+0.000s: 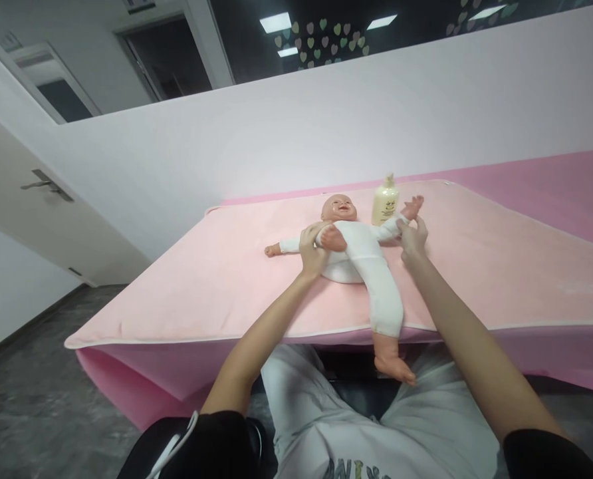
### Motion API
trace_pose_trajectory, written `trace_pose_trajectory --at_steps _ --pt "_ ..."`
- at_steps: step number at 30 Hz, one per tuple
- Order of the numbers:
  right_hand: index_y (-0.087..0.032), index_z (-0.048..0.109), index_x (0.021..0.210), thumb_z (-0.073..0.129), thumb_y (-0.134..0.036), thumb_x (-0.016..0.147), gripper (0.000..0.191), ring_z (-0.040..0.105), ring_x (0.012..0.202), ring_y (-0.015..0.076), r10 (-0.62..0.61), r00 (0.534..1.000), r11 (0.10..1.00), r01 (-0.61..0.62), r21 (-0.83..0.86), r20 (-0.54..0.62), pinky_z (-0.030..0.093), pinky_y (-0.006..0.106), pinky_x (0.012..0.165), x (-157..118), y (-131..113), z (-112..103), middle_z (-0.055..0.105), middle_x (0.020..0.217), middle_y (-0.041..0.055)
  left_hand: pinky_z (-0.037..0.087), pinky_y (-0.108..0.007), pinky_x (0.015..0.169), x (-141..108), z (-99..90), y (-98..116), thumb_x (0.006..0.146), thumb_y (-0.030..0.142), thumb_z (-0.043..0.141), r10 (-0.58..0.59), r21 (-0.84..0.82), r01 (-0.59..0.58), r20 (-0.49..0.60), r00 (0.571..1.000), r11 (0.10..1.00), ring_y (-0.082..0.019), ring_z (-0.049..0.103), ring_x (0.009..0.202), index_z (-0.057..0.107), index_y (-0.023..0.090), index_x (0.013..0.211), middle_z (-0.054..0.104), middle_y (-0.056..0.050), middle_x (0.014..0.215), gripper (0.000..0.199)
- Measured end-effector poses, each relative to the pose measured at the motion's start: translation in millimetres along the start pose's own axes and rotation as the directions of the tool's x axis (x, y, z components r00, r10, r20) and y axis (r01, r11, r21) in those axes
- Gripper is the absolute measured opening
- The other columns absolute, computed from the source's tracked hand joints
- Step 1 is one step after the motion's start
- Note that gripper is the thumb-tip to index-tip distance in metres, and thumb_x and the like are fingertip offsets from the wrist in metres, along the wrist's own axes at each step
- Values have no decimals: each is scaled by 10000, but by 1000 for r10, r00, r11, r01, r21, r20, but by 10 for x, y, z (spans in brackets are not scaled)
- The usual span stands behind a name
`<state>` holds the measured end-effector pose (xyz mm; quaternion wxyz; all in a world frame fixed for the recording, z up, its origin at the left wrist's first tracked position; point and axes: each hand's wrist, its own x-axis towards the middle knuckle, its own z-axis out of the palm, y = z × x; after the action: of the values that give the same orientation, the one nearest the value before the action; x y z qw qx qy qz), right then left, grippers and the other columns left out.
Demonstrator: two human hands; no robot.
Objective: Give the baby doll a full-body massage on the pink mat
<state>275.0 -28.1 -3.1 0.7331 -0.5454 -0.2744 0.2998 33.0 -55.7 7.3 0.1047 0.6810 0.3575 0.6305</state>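
Note:
A baby doll (pixel 361 243) in a white suit lies face up, its head toward the wall. My left hand (pixel 312 249) is closed round one of its lower legs, which is folded up over the chest with the bare foot pointing at me. At the doll's other side, my right hand (pixel 413 241) pinches the white sleeve of the raised arm, just below the doll's hand. The second leg hangs over the table's front edge. Just behind the raised arm stands a pale yellow pump bottle (pixel 385 201), upright.
The doll rests on a light pink cloth (pixel 217 279) over a table draped in darker pink. Behind the table rises a white wall (pixel 256 153) with a window above. A door (pixel 37 199) is at the left.

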Motion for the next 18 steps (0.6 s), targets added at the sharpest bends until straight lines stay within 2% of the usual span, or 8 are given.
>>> trace_pose_trajectory --at_steps 2,3,4,6,8,9,15,18 --pt "-192 498 1331 616 -243 688 656 597 845 157 -136 989 979 143 -142 61 524 341 805 -70 9 43 625 1033 62 453 -372 958 25 43 -20 732 302 717 -159 -130 173 107 981 976 -238 605 1047 652 165 1101 669 -104 1128 399" --pt "-195 518 1325 617 -253 689 646 591 857 162 -214 966 948 242 -206 146 511 352 841 -112 15 65 632 1020 59 448 -373 973 34 57 -27 704 300 740 -202 -176 233 174 964 956 -240 605 1063 637 157 1125 662 -108 1156 457" --pt "-202 555 1297 610 -253 695 607 584 883 172 -289 922 899 354 -259 258 494 365 882 -155 21 87 637 1020 57 438 -375 992 42 67 -31 683 297 755 -221 -212 272 235 946 939 -243 599 1091 623 152 1146 651 -111 1187 503" --pt "-224 636 1205 565 -212 712 499 562 972 201 -388 779 758 573 -310 492 445 405 962 -238 27 125 637 1050 54 419 -385 1023 55 73 -26 661 287 767 -233 -266 319 310 922 910 -249 581 1138 611 145 1157 635 -119 1227 539" --pt "-246 679 1139 512 -159 722 457 532 1052 223 -422 652 628 711 -316 630 403 434 1008 -296 25 147 631 1080 50 418 -401 1027 68 69 -5 638 276 780 -257 -298 361 337 906 883 -258 581 1146 614 138 1140 634 -129 1233 547" --pt "-254 682 1134 496 -145 725 462 525 1069 225 -427 620 591 742 -316 658 397 438 1013 -311 23 151 629 1087 49 420 -408 1026 73 64 10 625 274 787 -272 -308 380 340 900 872 -262 584 1142 617 136 1128 636 -133 1229 549" --pt "-257 675 1149 499 -151 719 476 547 1030 211 -436 594 595 754 -278 676 432 410 982 -251 52 134 632 1051 51 429 -426 1021 83 44 86 599 289 800 -323 -358 439 340 883 824 -279 593 1133 636 132 1078 658 -134 1195 530" --pt "-240 710 1074 529 -164 695 427 571 997 200 -436 615 678 705 -209 657 464 385 948 -206 95 141 632 1034 55 436 -441 1008 79 41 78 572 299 817 -372 -379 485 335 866 788 -292 596 1124 648 138 1043 681 -123 1150 525"
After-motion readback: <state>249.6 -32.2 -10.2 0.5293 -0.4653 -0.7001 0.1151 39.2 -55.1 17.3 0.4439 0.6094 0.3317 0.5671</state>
